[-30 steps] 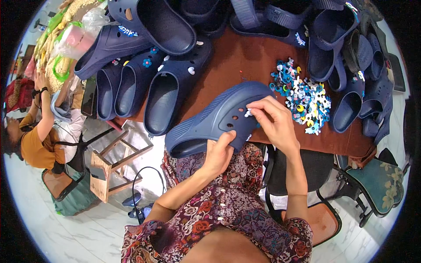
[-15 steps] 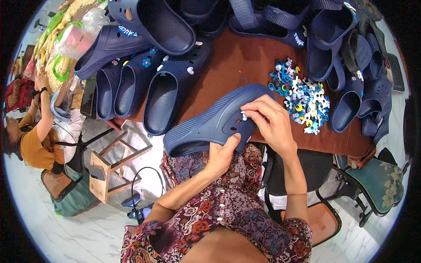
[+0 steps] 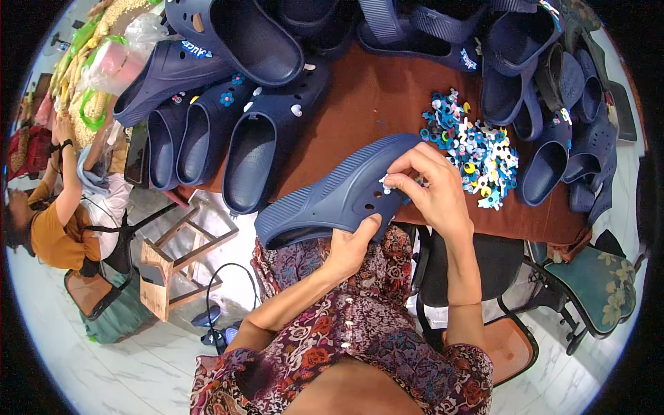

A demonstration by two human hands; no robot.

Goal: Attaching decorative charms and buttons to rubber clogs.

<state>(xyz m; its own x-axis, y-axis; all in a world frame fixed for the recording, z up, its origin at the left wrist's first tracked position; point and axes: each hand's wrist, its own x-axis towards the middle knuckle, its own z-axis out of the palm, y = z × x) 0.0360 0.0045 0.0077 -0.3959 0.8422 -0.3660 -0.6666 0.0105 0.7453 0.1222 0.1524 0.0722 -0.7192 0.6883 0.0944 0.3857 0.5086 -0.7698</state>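
A navy clog (image 3: 321,194) is tilted on its side at the near edge of the table, its toe pointing up and to the right. My left hand (image 3: 351,250) grips it by the lower edge, thumb on the outside and the other fingers hidden inside or behind it. On the clog's upper, beside its round holes, a small white shoe charm (image 3: 386,185) sits at the fingertips of my right hand (image 3: 437,190). Thumb and forefinger are pinched on that charm; how deep it sits in the hole cannot be made out.
A heap of blue, white and yellow charms (image 3: 484,162) lies on the brown tablecloth (image 3: 366,90). Navy clogs (image 3: 252,152) line the left, and more clogs (image 3: 546,166) stand at right. A wooden stool (image 3: 162,270) and a seated person (image 3: 62,221) are at left; a chair (image 3: 595,290) is at right.
The clog has rolled slightly in my left hand, so less of its opening shows. My right hand has turned a little, still pinching at the same hole.
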